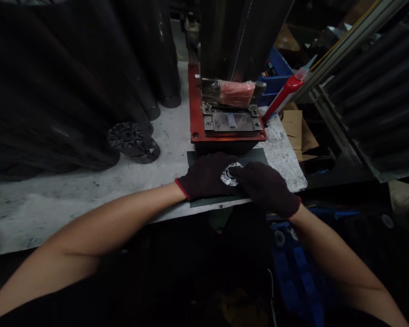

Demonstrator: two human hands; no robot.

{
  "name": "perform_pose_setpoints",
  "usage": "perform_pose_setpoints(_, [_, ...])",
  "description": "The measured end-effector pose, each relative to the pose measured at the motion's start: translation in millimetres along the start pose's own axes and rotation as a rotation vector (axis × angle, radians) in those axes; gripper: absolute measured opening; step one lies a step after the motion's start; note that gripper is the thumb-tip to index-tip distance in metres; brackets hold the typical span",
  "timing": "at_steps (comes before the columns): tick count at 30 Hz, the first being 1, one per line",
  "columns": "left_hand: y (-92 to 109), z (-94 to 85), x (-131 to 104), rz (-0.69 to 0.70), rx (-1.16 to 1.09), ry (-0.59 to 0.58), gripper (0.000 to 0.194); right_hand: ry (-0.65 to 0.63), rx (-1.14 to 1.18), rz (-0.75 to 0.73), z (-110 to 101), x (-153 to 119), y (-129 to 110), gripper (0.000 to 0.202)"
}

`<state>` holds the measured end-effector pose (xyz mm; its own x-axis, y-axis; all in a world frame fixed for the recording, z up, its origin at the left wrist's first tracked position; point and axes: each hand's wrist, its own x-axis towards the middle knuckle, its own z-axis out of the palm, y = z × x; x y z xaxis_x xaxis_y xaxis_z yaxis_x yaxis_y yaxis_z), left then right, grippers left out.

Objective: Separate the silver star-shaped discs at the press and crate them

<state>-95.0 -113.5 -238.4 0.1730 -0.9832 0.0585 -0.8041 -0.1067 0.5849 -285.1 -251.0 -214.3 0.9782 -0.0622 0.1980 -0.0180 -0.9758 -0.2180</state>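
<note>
Both hands wear dark gloves with red cuffs and meet over a dark green mat [197,200] at the table's front edge. A round silver disc [229,176] with a ribbed, star-like pattern lies between them. My left hand [209,176] is wrapped round its left side. From the right, my right hand [267,186] presses its fingers onto the disc's face. Just behind the hands stands a press-like fixture with a red base [195,113] and a metal plate [221,121]. A pink wrapped block [236,93] sits above that plate.
Dark star-patterned round parts [127,136] sit on the white table [68,193] at the left, near large dark cylinders [129,54]. Right of the fixture are a red bottle [284,95], a blue bin [279,81] and cardboard [293,129]. Blue trays [296,272] lie below the table's edge.
</note>
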Motion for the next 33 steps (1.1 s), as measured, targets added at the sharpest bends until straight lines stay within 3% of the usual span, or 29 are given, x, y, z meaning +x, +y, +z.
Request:
perform_pose_setpoints(2, [-4.7,4.4,-1.1,0.013,0.007,0.037,0.076,-0.003,0.059,-0.038,-12.4,7.3,6.0,0.036])
perform_pose_setpoints(7, [-10.7,5.8,-5.9,0.053,-0.014,0.060,0.087,0.267,-0.029,-0.066,-40.6,64.8,26.7,0.039])
perform_pose_setpoints(10, [-9.6,0.7,-9.4,0.081,-0.048,0.051,0.092,0.198,-0.143,-0.172,-42.9,109.6,41.0,0.040])
perform_pose_setpoints(12, [-9.7,-0.9,-10.4,0.077,-0.047,0.036,0.092,0.152,-0.177,-0.211,-40.0,123.8,45.5,0.039])
perform_pose_setpoints(15, [-10.3,0.6,-8.2,0.063,-0.031,0.015,0.098,0.232,-0.119,-0.117,-30.4,108.5,36.5,0.031])
perform_pose_setpoints(18, [-7.6,1.5,-3.7,-0.003,-0.029,0.001,0.106,0.410,0.202,0.241,-9.9,66.3,18.2,0.039])
perform_pose_setpoints(20, [-4.1,0.2,-1.7,-0.026,-0.036,-0.003,0.093,0.409,0.414,0.443,8.5,41.6,11.5,0.048])
perform_pose_setpoints(22, [-1.1,-1.9,-1.2,-0.002,-0.042,0.005,0.081,0.349,0.499,0.510,25.6,27.6,10.9,0.054])
perform_pose_setpoints(27, [1.2,-4.0,-1.7,0.006,-0.035,-0.003,0.082,0.341,0.476,0.504,41.7,17.5,12.1,0.047])
perform_pose_setpoints(30, [-0.3,-2.3,-1.4,-0.004,-0.032,-0.008,0.080,0.321,0.385,0.363,28.3,9.4,5.5,0.040])
perform_pose_setpoints(33, [-4.7,1.1,-1.7,0.001,-0.040,0.009,0.084,0.336,0.212,0.161,1.4,16.8,4.0,0.028])
